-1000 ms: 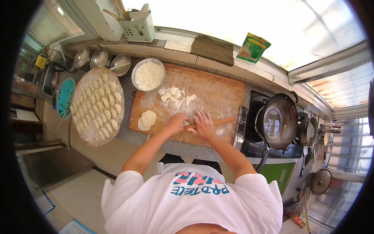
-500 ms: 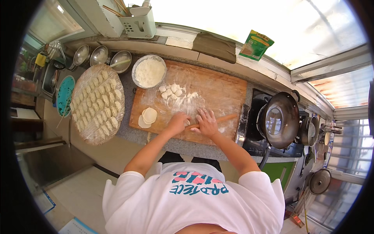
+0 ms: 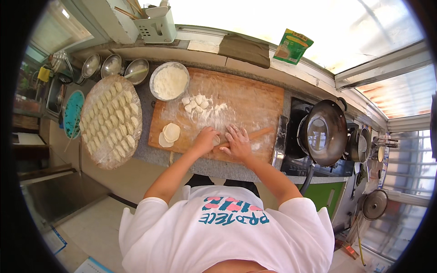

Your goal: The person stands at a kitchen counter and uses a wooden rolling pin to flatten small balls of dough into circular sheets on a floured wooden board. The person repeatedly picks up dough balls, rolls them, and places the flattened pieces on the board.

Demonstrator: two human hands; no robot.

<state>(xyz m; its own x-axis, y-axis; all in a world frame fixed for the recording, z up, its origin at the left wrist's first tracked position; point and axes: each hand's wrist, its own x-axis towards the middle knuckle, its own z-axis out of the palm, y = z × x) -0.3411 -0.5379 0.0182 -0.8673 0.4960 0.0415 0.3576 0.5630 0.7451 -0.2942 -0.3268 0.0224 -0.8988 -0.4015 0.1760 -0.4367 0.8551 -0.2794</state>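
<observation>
A floury wooden cutting board lies before me. Near its front edge my left hand is closed, fingertips pinching a small dough wrapper that is mostly hidden. Beside it, my right hand rests over a wooden rolling pin, palm on the pin and fingers reaching forward across it. The pin's left end comes close to the wrapper. Several dough pieces sit in scattered flour beyond my hands. Rolled wrappers overlap at the board's left.
A bowl of flour stands at the board's back left corner. Further left, a round tray carries rows of dumplings, beside a teal bowl. A cleaver lies along the board's right edge, next to a stove with a wok.
The view has shifted slightly, so everything sits a little further left and higher. My right hand and the rolling pin have moved slightly relative to the board; both hands keep their hold.
</observation>
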